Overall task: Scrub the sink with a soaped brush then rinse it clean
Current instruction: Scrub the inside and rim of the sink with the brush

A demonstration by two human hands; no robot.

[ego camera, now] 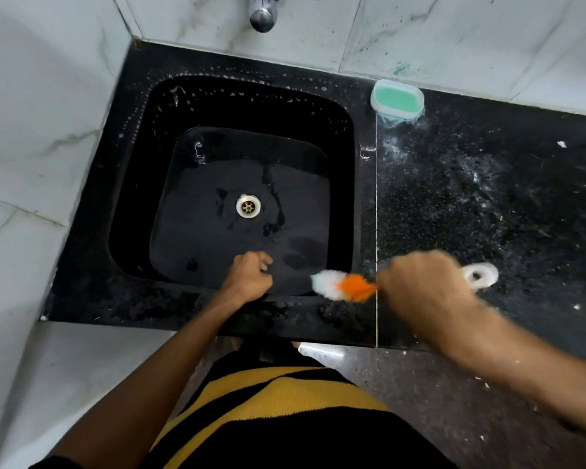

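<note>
Gripping the brush [344,286] by its handle, the right hand [423,292] holds its white-and-orange bristles over the near right corner of the black sink [347,184], while the left hand [249,277], clenched and holding nothing, rests at the near rim.

A black speckled tabletop [471,204] fills the corner between pale marbled walls, wet and smeared with whitish soap film on its right part. A thin pale seam runs front to back just right of the sink [132,184], a black basin sunk into the tabletop's left part. At 1 o'clock from the basin, against the back wall, sits a clear soap dish [397,100] holding a green bar. Small white flecks lie scattered at 3 o'clock.
</note>
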